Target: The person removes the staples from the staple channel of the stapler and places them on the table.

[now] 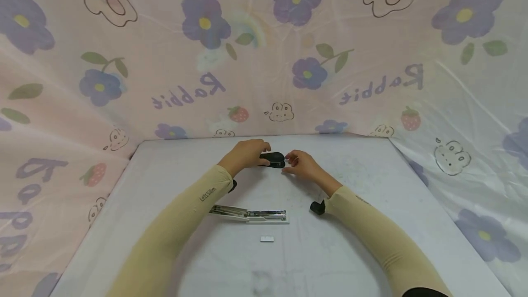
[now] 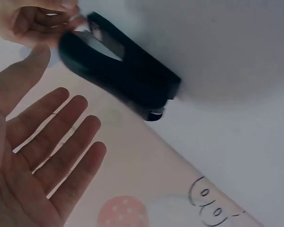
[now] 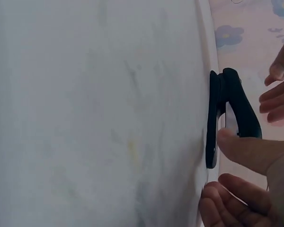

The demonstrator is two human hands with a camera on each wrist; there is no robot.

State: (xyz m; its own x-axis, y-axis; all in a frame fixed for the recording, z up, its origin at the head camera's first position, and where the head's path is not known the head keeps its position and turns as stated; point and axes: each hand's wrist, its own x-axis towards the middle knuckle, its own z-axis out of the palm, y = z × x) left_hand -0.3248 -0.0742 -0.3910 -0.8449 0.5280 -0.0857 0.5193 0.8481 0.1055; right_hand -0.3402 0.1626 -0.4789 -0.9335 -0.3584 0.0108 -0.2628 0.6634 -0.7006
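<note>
Stapler [image 1: 272,156] at twelve o'clock looks stiff, fairly weighty: take its middle, your left grip [image 1: 246,153] spread wide, right grip [image 1: 304,165] loosely parted.

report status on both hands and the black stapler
Left hand open, right hand loosely curled. Black stapler between them, contact unclear. Nothing visible blocking; opened white-based stapler and small silvery strip nearer the person.

One black stapler [image 1: 274,158], one white stapler [image 1: 267,217] — two in all — and one block of staples [image 1: 266,239] share one table [image 1: 338,260]. One left hand [image 1: 246,154], one right hand [image 1: 304,165] and two sleeves [image 1: 177,228] appear.
</note>
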